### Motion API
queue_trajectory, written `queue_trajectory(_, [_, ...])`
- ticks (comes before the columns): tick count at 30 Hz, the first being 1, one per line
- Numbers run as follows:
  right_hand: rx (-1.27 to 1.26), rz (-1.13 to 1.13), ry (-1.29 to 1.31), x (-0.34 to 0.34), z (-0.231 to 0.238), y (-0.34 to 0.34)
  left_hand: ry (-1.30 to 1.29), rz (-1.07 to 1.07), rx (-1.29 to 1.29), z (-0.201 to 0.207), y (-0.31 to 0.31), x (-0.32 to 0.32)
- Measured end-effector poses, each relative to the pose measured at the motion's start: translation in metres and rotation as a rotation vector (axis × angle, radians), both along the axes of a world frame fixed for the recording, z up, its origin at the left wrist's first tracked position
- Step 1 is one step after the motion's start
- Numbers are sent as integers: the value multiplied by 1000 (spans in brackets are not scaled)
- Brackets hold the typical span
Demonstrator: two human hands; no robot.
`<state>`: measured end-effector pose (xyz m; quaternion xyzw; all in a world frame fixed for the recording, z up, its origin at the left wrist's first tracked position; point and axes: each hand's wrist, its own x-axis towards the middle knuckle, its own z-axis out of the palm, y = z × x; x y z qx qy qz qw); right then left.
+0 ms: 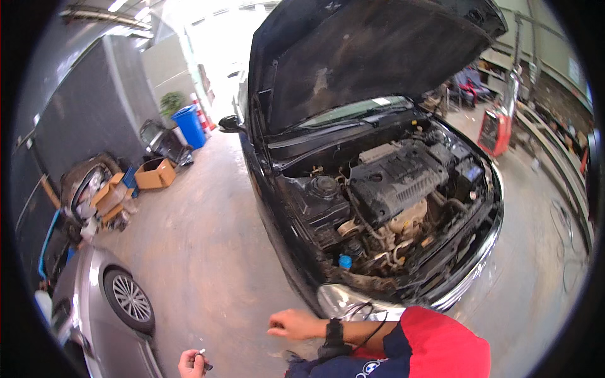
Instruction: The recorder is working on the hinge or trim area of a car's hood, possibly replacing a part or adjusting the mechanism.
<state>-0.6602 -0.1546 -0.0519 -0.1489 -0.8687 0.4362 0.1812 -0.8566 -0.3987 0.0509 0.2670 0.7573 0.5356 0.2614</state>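
Our left grip is closed on a small dark object with a pale tip; it sits at the right side of the fingers, above the floor, near the wheel of the silver car. Our right grip hangs half-curled just beside the near-left front corner of the black car, close to its headlight; we cannot tell whether the palm holds anything.

White light fills an opening at the back, and lamps glow overhead. A dark wall runs along the left, with cartons and a blue bin nearby. The floor is grey-brown.
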Motion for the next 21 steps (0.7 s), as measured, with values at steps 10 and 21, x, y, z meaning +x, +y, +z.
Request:
queue_trajectory(10, [-5, -763, -110, -127, 56, 138, 53, -446, 212, 23, 310, -313])
queue_trajectory(21, [-83, -1109, -51, -261, 46, 283, 174, -911, 195, 61, 624, -420])
